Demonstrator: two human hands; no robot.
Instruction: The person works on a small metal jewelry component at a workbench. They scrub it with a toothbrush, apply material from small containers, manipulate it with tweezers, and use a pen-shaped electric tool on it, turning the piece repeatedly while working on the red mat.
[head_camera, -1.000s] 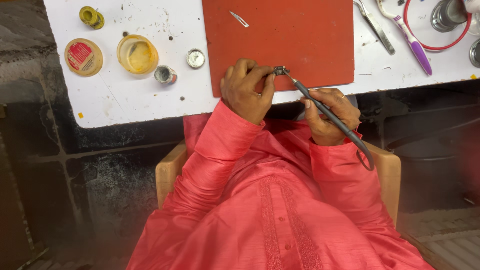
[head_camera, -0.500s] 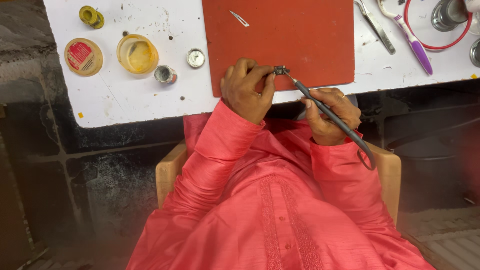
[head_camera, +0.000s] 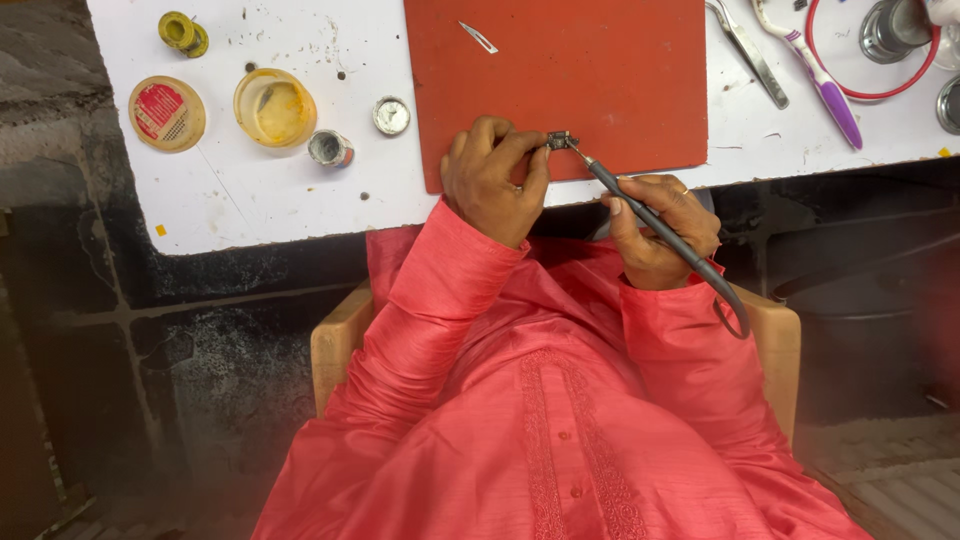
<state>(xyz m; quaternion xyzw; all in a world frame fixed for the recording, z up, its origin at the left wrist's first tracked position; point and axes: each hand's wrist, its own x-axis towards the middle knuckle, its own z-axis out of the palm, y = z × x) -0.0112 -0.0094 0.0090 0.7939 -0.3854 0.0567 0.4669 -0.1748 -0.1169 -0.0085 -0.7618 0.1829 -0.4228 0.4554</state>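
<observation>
- Holding a small dark metal component (head_camera: 558, 140) pinched between thumb and forefinger of my left hand (head_camera: 492, 180), at the near edge of the red rubber work mat (head_camera: 560, 70).
- My right hand (head_camera: 660, 232) is closed pencil-style around a slim black soldering iron (head_camera: 650, 220); its tip touches the component just right of my left fingertips.
- Judgement: brace both wrists against the white table (head_camera: 250, 200) edge, keep the tip steady, fingers off the joint.

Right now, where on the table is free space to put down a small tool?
The red mat is mostly bare between the thin blade and the left hand. The white table is free below the yellow dish. The top right, around the tweezers and toothbrush, is crowded.
</observation>
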